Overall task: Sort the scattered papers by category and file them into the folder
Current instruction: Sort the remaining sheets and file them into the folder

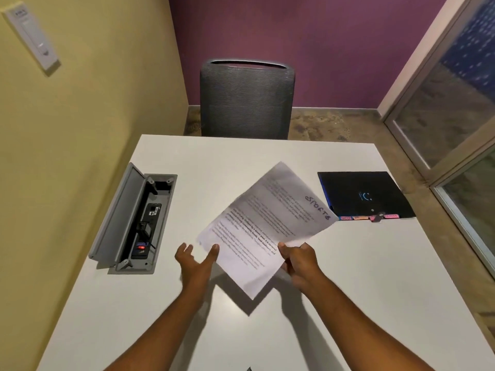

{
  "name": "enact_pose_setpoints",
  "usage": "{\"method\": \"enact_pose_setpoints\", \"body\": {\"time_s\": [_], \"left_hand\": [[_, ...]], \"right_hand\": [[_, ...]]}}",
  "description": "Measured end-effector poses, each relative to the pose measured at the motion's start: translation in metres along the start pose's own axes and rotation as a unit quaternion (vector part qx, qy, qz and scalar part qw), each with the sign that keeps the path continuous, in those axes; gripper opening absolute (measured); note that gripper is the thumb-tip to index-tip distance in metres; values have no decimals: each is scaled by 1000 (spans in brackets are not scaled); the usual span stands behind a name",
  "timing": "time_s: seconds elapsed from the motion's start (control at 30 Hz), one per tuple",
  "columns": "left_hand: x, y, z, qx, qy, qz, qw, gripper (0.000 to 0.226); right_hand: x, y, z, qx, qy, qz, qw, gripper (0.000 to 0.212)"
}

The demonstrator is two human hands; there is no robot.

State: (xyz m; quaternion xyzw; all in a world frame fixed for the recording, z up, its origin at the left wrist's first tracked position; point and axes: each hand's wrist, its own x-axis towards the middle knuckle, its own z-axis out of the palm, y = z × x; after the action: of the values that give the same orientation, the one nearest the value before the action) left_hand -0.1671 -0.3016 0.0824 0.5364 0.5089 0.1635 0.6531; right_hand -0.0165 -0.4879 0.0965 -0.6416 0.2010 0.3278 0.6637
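Note:
Printed white papers (pixel 263 226) hang tilted above the middle of the white table (pixel 375 277); the top sheet has "SPORTS" handwritten at its far right corner. My right hand (pixel 300 262) pinches their near right edge, thumb on top. My left hand (pixel 197 259) is beside the near left edge with fingers spread, its thumb touching the paper. A black folder (pixel 365 195) lies shut at the far right of the table, with coloured tabs along its near edge.
An open grey power and cable box (pixel 134 220) is set into the table at the left, lid raised. A grey mesh chair (pixel 246 99) stands at the far side. A yellow wall is on the left, glass panels on the right.

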Motion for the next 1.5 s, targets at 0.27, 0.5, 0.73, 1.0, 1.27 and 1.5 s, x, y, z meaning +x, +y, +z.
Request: {"method": "enact_pose_setpoints", "body": {"time_s": [0.27,0.5,0.73,1.0,1.27,1.5], "left_hand": [[6,16,12,-46,-62,-1,997,20],[19,32,-13,63,-33,122,990,23],[20,17,-7,56,-63,146,986,22],[15,-34,-20,156,-76,131,976,29],[16,-31,-13,185,-51,121,974,24],[17,-16,-9,162,-49,63,983,60]], "right_hand": [[-19,3,11,101,-104,6,989,32],[-5,-44,-37,30,-17,-110,993,39],[4,-32,-35,-174,-24,-178,968,24],[28,48,-68,-283,43,-145,947,40],[24,44,-67,-308,61,-189,931,27],[26,36,-73,-395,58,-201,894,5]]}}
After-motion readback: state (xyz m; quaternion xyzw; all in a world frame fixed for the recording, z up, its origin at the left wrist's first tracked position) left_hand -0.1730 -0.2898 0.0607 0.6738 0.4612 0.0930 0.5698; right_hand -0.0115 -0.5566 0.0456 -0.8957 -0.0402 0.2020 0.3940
